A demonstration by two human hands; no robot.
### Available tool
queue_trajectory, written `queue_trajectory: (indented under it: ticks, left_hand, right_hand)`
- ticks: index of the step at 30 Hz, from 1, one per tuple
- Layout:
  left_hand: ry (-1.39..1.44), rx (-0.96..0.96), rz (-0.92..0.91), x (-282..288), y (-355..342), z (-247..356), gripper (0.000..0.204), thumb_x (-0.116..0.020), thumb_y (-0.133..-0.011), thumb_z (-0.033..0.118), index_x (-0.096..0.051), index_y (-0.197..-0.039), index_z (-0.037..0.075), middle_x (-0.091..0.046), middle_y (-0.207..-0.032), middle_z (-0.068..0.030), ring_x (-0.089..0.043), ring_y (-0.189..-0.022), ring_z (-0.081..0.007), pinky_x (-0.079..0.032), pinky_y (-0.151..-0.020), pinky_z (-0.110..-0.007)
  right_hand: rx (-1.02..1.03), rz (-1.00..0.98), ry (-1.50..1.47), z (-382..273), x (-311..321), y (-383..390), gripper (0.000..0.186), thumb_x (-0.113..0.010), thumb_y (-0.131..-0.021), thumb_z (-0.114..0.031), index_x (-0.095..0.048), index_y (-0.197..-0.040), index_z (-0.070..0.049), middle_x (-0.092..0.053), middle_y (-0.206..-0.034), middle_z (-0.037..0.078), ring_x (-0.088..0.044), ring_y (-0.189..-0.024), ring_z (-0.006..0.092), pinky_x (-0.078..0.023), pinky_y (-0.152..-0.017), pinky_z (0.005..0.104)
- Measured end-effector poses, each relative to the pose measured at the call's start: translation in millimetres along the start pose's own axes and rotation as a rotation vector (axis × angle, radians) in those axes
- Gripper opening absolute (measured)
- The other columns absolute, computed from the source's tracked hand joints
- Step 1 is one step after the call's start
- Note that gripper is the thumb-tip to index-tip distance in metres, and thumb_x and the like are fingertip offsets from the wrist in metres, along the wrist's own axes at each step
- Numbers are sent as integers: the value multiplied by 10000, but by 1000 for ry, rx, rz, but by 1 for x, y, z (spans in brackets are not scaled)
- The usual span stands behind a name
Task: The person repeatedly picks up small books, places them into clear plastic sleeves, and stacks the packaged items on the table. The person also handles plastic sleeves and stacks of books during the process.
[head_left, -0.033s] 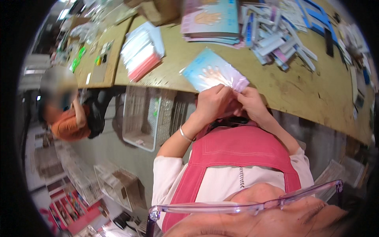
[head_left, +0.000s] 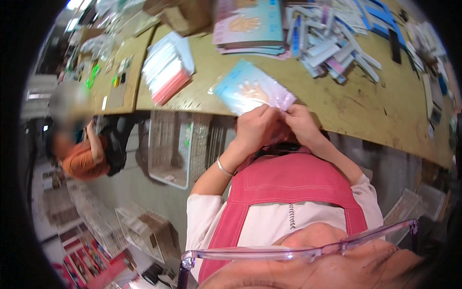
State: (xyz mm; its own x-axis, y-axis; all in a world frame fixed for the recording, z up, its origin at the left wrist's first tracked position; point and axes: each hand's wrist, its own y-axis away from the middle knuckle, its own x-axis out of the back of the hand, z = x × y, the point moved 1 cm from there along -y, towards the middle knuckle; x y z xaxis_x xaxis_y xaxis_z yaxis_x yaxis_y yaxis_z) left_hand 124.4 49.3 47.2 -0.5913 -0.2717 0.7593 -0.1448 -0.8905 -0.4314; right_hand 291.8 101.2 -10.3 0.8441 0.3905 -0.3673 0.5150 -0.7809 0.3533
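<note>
Clear plastic wraps the blue-to-lilac packet (head_left: 251, 85), which lies apart from the printed stack (head_left: 251, 31), on its near side. The packet's long axis slants from far left to near right. Both hands, nearly closed, pinch its edge away from the stack: the left hand (head_left: 256, 127) nearer the packet's middle, the right hand (head_left: 303, 126) at its lilac end. Some fingertips are hidden.

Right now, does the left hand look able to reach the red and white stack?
Probably yes: bare table leads to the stack, though the left hand must first release the packet.
</note>
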Motion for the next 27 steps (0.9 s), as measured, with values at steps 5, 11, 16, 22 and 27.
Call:
queue_trajectory:
  ticks: [5, 11, 16, 22, 27]
  left_hand:
    - [3, 53, 101, 8, -9, -14, 79, -743, -868, 93, -707, -936, 113, -637, -791, -80, -675, -702, -288, -533, -593, -408]
    - [-145, 118, 89, 11, -9, -21, 95, -745, -878, 56, -721, -969, 70, -656, -853, -119, -677, -761, -326, -540, -651, -411]
    - [-52, 53, 121, -12, 4, -53, 122, -747, -846, 41, -724, -965, 54, -673, -921, -127, -670, -878, -347, -542, -767, -447]
    - [-133, 146, 106, -16, 6, -51, 106, -741, -845, 54, -714, -947, 59, -650, -894, -126, -663, -856, -344, -540, -743, -442]
    - [-161, 242, 122, -11, 17, -49, 91, -727, -886, 72, -711, -975, 64, -650, -894, -127, -674, -837, -332, -544, -705, -435]
  right_hand:
    - [-5, -54, 89, -12, -12, -6, 188, -680, -1032, -158, -695, -1051, 28, -715, -797, 77, -685, -576, 160, -537, -489, 277]
    - [437, 114, 729, -27, -2, -28, 183, -719, -961, -167, -731, -1098, -46, -705, -811, 93, -707, -784, 272, -565, -705, 373]
    - [998, 642, 1833, -106, 66, -47, 424, -769, -809, -190, -713, -1230, -172, -606, -1104, 61, -619, -1017, 260, -561, -792, 409]
    - [1084, 551, 1802, -118, 89, -56, 360, -728, -820, -72, -726, -1176, -128, -618, -1079, 72, -640, -988, 267, -559, -764, 405]
    - [1272, 447, 1231, -143, 50, -13, 261, -768, -849, 15, -712, -1089, -72, -635, -954, 88, -659, -820, 255, -536, -692, 364]
